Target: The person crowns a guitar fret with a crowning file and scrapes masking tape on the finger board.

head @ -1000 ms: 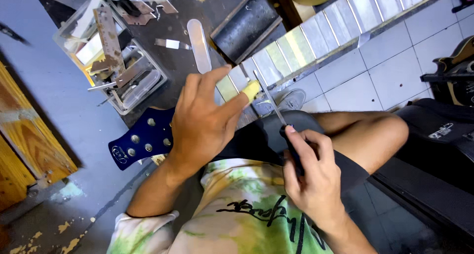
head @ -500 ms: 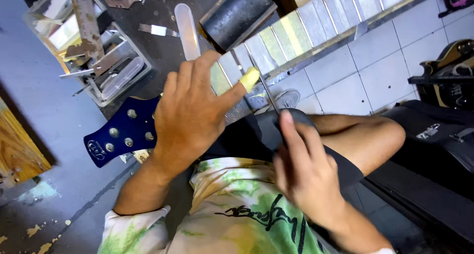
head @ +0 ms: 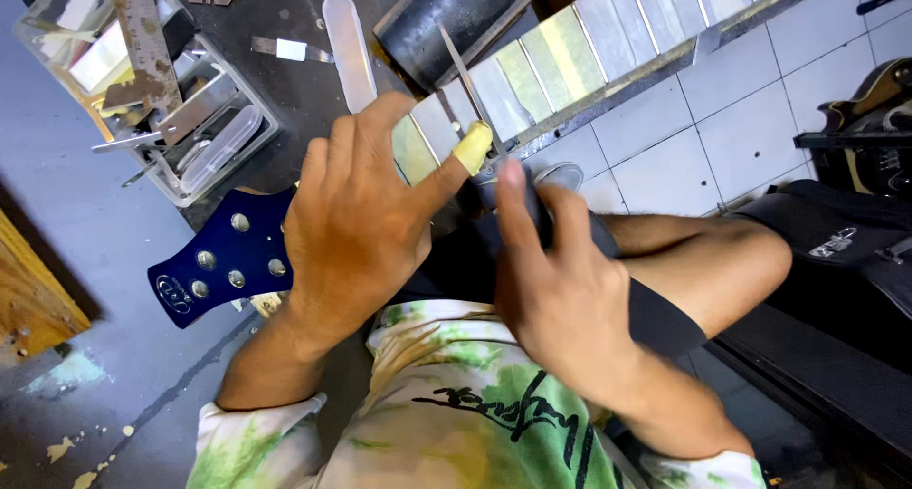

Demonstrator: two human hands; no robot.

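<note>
Filing on a blue guitar neck, centre of frame.

Left hand spread wide over the guitar neck, palm down, thumb tip wrapped in yellowish tape and pressed just beside the thin metal file. Right hand closed around the file's dark handle, index finger stretched along it, blade slanting toward upper centre. Blue headstock jutting out at lower left of centre, neck running up to the upper right. Best done, by judgement, with short even strokes, blade kept square to the fret, taped thumb serving as a guide and the neck held down firmly. Counted: one file in hand, one headstock with six tuner posts showing, one clear plastic tray of tools at upper left, two hands.
</note>
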